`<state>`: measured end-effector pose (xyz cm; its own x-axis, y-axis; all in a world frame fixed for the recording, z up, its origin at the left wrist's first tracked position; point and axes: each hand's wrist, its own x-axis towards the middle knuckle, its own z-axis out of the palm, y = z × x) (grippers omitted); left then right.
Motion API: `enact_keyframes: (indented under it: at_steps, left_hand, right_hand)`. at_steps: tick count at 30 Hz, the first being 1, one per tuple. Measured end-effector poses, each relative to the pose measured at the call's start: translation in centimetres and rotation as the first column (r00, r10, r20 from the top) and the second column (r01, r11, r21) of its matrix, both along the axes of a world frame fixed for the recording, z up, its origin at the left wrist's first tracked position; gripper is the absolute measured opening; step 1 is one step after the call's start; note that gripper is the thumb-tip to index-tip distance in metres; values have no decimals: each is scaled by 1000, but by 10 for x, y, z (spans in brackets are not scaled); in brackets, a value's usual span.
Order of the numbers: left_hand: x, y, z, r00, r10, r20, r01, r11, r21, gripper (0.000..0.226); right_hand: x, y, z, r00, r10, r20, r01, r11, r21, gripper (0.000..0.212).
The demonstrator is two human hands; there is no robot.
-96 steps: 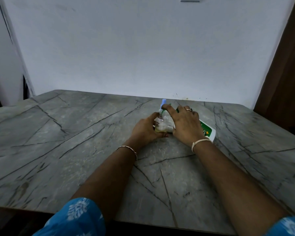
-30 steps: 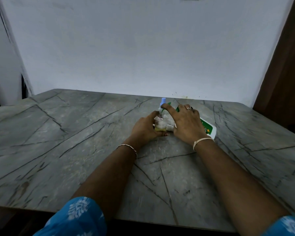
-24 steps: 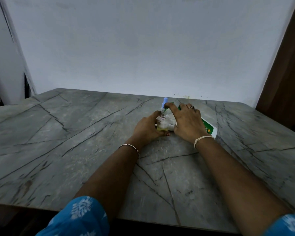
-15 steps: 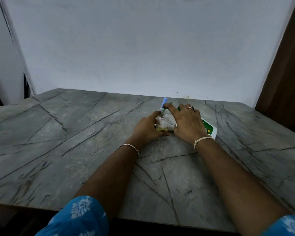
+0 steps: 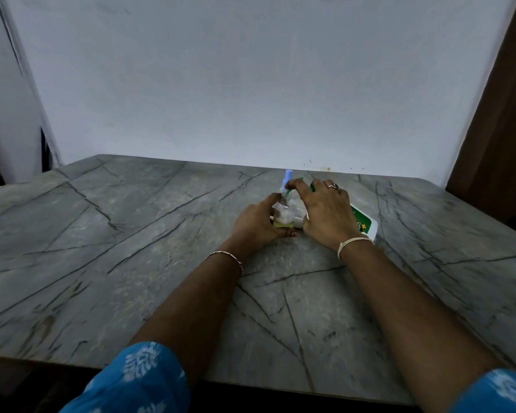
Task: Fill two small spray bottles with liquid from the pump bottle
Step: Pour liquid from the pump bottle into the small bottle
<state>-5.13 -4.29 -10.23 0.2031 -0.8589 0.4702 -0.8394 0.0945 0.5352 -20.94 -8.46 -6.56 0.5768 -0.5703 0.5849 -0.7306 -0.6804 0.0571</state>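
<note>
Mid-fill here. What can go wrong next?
1. The pump bottle lies tilted under the right hand; a stroke may miss the narrow neck of the small spray bottle and wet the table.
2. Only the left hand steadies that bottle; a hard press might tip it.

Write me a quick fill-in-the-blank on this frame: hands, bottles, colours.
The left hand grips the small spray bottle, which holds a little ____ liquid at its bottom.
The right hand holds the pump bottle, whose label is ____.
The cap sticking up just beyond the right hand's fingertips is ____.
Missing words: yellow; green; blue.
</note>
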Motion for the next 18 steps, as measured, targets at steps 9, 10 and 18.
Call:
enact_keyframes:
  at_steps: [9,10,18]
  left_hand:
    - [0,0,-1,1000,1,-4,-1,1000,-13,86]
    - [0,0,-1,1000,2,-6,-2,1000,-12,86]
    - [0,0,0,1000,-3,-26,3,1000,-9,81]
  right_hand:
    - [-6,-2,-1,1000,24,-9,-24,999,23,80]
    - [-6,-2,-1,1000,22,-8,-22,999,27,79]
    - [0,-4,-1,1000,26,12,-26,1000,13,73]
